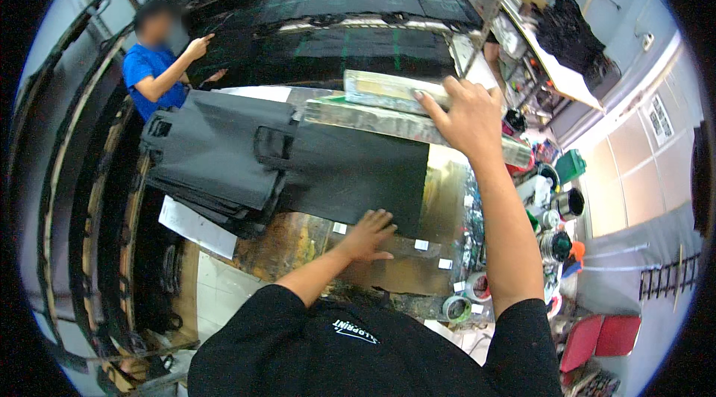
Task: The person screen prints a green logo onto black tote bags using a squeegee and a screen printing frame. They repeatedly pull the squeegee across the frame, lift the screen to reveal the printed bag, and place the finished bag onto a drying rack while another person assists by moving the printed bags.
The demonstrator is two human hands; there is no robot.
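A black fabric bag (356,177) with a handle cut-out lies flat on the work table. My left hand (365,235) rests at its near edge, fingers spread and holding nothing. My right hand (470,110) grips the right part of a paint-stained screen-printing frame (373,119), seen nearly edge-on and raised along the bag's far side. Its thumb lies against a pale, flat-sided bar (384,89) on the frame; the fingertips are partly hidden. Left of the flat bag, a stack of black bags (216,147) overhangs the table.
Rolls of tape (456,308) sit at the table's near right corner. Cans and tubs (571,204) crowd the right side. Behind stand racks (358,46) with black sheets. A person in a blue shirt (155,76) stands at the far left. Red chairs (600,341) are at lower right.
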